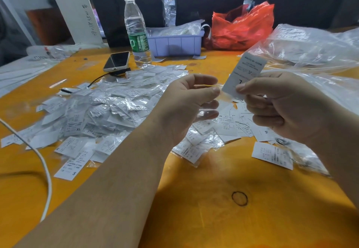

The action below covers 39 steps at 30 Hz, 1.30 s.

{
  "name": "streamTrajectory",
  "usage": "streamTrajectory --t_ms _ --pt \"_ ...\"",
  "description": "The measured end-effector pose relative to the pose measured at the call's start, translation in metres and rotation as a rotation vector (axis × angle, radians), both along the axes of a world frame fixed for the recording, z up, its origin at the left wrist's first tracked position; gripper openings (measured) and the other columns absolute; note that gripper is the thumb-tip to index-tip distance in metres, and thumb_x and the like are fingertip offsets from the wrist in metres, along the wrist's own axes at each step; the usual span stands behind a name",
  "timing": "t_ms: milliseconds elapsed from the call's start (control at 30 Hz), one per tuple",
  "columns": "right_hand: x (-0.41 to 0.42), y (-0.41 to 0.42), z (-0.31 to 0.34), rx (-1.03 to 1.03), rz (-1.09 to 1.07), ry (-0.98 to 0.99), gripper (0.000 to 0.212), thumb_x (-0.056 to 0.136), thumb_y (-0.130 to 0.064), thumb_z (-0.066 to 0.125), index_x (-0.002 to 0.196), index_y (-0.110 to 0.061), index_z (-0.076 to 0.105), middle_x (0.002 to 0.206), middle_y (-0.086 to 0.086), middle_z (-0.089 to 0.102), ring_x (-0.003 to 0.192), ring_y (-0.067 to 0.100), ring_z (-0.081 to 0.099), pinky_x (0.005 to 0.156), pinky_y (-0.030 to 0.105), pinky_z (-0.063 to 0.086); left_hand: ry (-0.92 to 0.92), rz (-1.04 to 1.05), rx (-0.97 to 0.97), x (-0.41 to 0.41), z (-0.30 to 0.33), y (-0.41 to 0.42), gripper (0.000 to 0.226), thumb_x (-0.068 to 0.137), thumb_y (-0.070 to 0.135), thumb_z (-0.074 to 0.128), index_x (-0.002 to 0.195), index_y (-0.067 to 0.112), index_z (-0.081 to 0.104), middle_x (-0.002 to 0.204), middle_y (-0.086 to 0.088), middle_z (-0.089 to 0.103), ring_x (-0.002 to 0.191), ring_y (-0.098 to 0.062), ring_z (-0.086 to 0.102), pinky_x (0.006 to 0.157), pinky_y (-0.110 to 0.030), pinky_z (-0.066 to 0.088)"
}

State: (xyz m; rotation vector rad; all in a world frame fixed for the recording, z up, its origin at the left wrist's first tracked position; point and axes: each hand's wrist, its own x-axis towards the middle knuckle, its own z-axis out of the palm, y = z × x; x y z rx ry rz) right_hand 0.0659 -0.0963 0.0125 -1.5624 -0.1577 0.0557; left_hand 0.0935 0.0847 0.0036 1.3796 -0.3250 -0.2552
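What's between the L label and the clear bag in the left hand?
Nothing visible. The right hand pinches the L label; the left hand pinches the clear bag just beside it, with only open air between them.

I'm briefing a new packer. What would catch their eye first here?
A heap of bagged labels covers the orange table left of centre. In front, the right hand pinches a white label marked L, facing the left hand, which seems to pinch a clear sleeve. A red bag sits at the back.
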Motion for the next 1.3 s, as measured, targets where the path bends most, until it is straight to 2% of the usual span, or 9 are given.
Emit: streamTrajectory --t_ms 67,267,367,567,900,1033,1133,1300 --pt "-0.0004 0.0003 0.0003 -0.019 -0.005 -0.003 0.016 0.073 -0.016 0.065 0.085 -0.006 0.063 0.051 0.000 0.027 0.039 0.009 0.015 0.036 0.012 0.018 0.008 -0.010 -0.012 -0.0008 0.0006 -0.0003 0.013 0.088 -0.001 0.064 0.092 0.011 0.065 0.071 -0.001 0.063 0.060 -0.013 0.061 0.060 -0.029 0.056" --pt "-0.0010 -0.0005 -0.0008 -0.076 -0.038 -0.023 0.011 0.086 -0.009 0.062 0.093 -0.001 0.065 0.052 0.001 0.024 0.043 0.011 0.013 0.037 0.014 0.018 0.017 -0.021 -0.040 -0.0005 0.0015 0.0008 0.015 0.086 -0.001 0.066 0.096 0.010 0.065 0.071 -0.001 0.065 0.061 -0.014 0.062 0.061 -0.029 0.056" --pt "-0.0022 0.0012 -0.0011 -0.099 -0.062 -0.034 0.010 0.087 -0.007 0.060 0.091 -0.001 0.065 0.053 0.002 0.023 0.045 0.012 0.012 0.037 0.015 0.018 -0.001 -0.018 -0.033 0.0000 0.0008 0.0011 0.017 0.085 -0.002 0.066 0.097 0.010 0.065 0.070 0.001 0.067 0.061 -0.014 0.063 0.063 -0.030 0.056" --pt "-0.0026 0.0041 -0.0017 -0.090 -0.067 -0.007 0.013 0.087 -0.008 0.060 0.094 0.001 0.064 0.051 0.000 0.024 0.040 0.009 0.014 0.036 0.014 0.017 -0.084 0.007 0.087 -0.0031 0.0005 0.0011 0.023 0.083 0.000 0.070 0.101 0.013 0.064 0.076 0.002 0.067 0.067 -0.013 0.064 0.064 -0.027 0.057" --pt "-0.0024 0.0049 -0.0042 -0.057 -0.029 0.019 0.008 0.088 -0.013 0.062 0.084 -0.008 0.067 0.051 0.000 0.023 0.039 0.008 0.015 0.034 0.013 0.018 -0.085 0.006 0.138 -0.0056 0.0020 0.0016 0.023 0.085 0.003 0.071 0.102 0.015 0.064 0.096 -0.012 0.067 0.070 -0.013 0.062 0.067 -0.027 0.058" --pt "-0.0015 0.0004 0.0017 -0.044 -0.035 -0.033 0.030 0.088 -0.021 0.062 0.059 -0.021 0.073 0.051 0.000 0.023 0.039 0.009 0.013 0.035 0.013 0.017 -0.083 -0.004 0.146 -0.0053 0.0031 0.0022 0.022 0.085 0.003 0.070 0.100 0.017 0.064 0.093 -0.015 0.069 0.066 -0.011 0.061 0.066 -0.027 0.058" --pt "-0.0006 -0.0032 0.0037 0.008 -0.063 -0.063 0.030 0.090 -0.016 0.061 0.064 -0.019 0.075 0.052 -0.001 0.023 0.040 0.009 0.015 0.034 0.014 0.017 -0.070 -0.025 0.149 -0.0054 0.0037 0.0025 0.023 0.085 0.003 0.070 0.102 0.017 0.063 0.098 -0.017 0.071 0.067 -0.012 0.062 0.071 -0.029 0.059" --pt "-0.0024 0.0052 -0.0018 0.055 -0.102 -0.089 0.029 0.090 -0.016 0.062 0.064 -0.018 0.074 0.050 -0.004 0.022 0.041 0.010 0.014 0.034 0.016 0.018 -0.042 -0.024 0.107 -0.0057 0.0045 0.0022 0.024 0.085 0.004 0.070 0.106 0.014 0.064 0.099 -0.017 0.069 0.069 -0.014 0.061 0.066 -0.028 0.057"
